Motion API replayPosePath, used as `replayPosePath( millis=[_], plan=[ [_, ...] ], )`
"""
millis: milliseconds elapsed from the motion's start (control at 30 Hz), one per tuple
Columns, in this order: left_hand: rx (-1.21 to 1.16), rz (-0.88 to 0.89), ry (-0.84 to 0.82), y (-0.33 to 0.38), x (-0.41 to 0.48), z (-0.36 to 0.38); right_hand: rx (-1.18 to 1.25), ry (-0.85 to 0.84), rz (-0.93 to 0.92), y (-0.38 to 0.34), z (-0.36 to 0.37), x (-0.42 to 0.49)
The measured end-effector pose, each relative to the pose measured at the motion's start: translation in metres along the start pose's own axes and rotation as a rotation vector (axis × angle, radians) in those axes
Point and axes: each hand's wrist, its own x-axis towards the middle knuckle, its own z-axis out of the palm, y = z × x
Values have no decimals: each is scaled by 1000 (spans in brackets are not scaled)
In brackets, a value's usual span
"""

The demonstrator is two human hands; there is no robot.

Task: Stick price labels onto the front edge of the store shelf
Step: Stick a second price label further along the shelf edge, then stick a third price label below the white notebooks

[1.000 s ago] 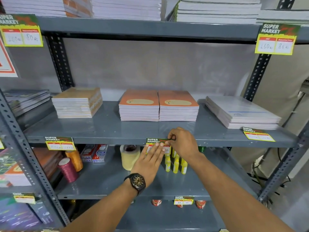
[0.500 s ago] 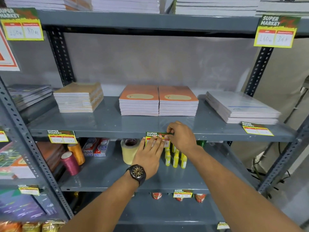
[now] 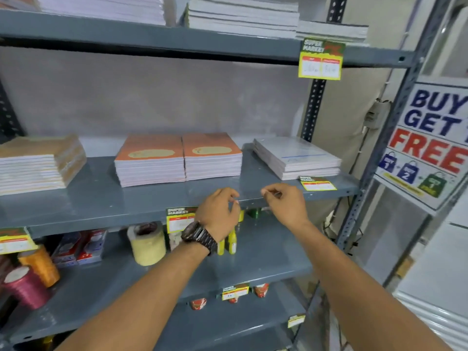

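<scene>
A green-and-yellow price label is stuck on the front edge of the middle grey shelf, and my left wrist with its watch covers the label's right part. My left hand hovers just right of that label, fingers loosely curled and holding nothing. My right hand hangs in front of the same edge further right, thumb and forefinger pinched together; I make out nothing between them. Another label lies flat on the shelf top near the right end.
Stacks of orange notebooks, brown ones and white pads sit on the middle shelf. Below are a tape roll, yellow bottles and thread spools. A "BUY GET FREE" poster hangs at right beside the upright.
Both hands have come off the label they were pressing and shifted right along the shelf edge. The view has swung to the right, so the poster now shows.
</scene>
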Motion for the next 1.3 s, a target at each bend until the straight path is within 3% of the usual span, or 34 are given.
replayPosePath(
  millis=[267, 533, 733, 867, 1067, 1167, 1300],
  plan=[
    [-36, -44, -62, 88, 67, 89, -13, 109, 137, 103, -102, 53],
    [-16, -229, -100, 127, 126, 173, -190, -76, 106, 176, -136, 120],
    [46, -296, -80, 139, 142, 201, -290, -177, 85, 188, -130, 146],
    [-31, -383, -56, 141, 146, 209, -239, -219, 80, 191, -127, 151],
    [-465, -510, 8, 142, 149, 204, 12, -248, 139, 201, -126, 160],
    [-623, -512, -31, 142, 147, 200, 101, -298, 156, 200, -130, 164],
    [-584, -416, -48, 141, 140, 196, 275, -365, 145, 194, -140, 162]
  ],
)
